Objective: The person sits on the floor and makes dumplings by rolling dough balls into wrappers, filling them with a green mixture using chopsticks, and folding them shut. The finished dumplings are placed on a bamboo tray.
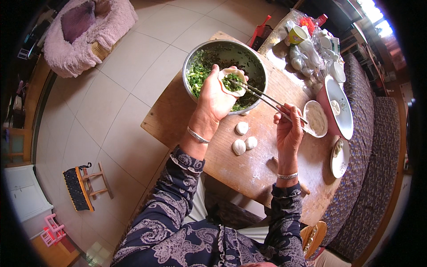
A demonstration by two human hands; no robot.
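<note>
My left hand (216,95) holds a round dough wrapper (239,92) in its palm, over the near part of a steel bowl (263,71). Chopped green filling (231,81) lies in the middle of the wrapper. In my right hand (289,128) is a pair of metal chopsticks (267,100), their tips at that filling. More of the chopped green mix (196,76) is in the bowl. Below the bowl, several floured dough pieces (242,128) rest on the wooden table (233,163). A rolling pin (304,189) lies partly hidden under my right forearm.
Right of my right hand stand a dish of flour (316,118), a pink basin (347,116) with a pale dough piece inside, and a plate (339,163). Cups and plastic bags (305,55) crowd the far right corner. A small stool (80,188) stands on the tiled floor at left.
</note>
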